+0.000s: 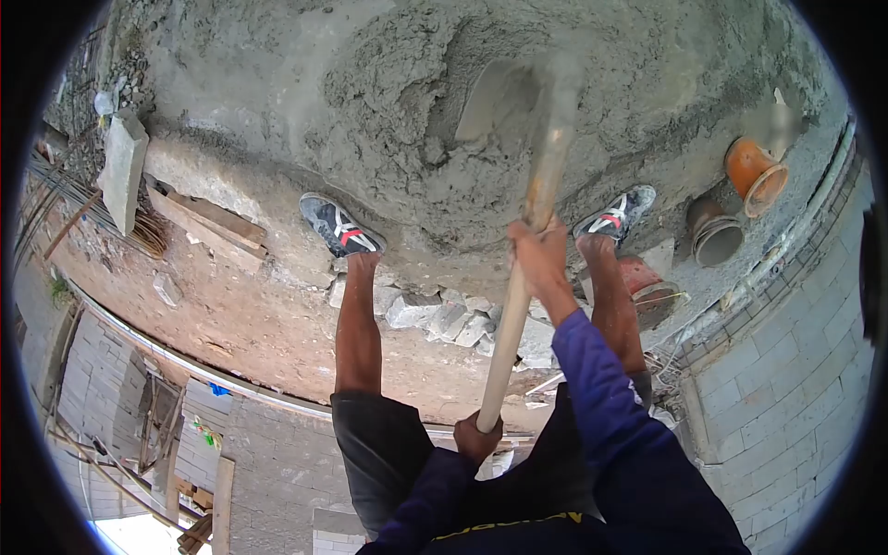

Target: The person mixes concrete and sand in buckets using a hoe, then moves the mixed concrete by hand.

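Note:
Both my hands are wrapped round the wooden handle of a long hoe [511, 342]. Higher on the shaft is my right hand [543, 254], while my left hand [478, 437] grips the lower end near my shorts. The hoe's metal blade [499, 97] is partly sunk in a wet grey heap of mortar [388, 102]. The top of the handle near the blade is blurred. My feet, in dark shoes, stand apart at the near edge of the mortar.
On the right stand an orange bucket [754, 176], a grey bucket [716, 236] and a red bucket [647, 291]. Broken stones [444, 319] lie behind my feet. To the left are a concrete slab [122, 171], a wooden plank [208, 222] and bent steel rods [65, 199].

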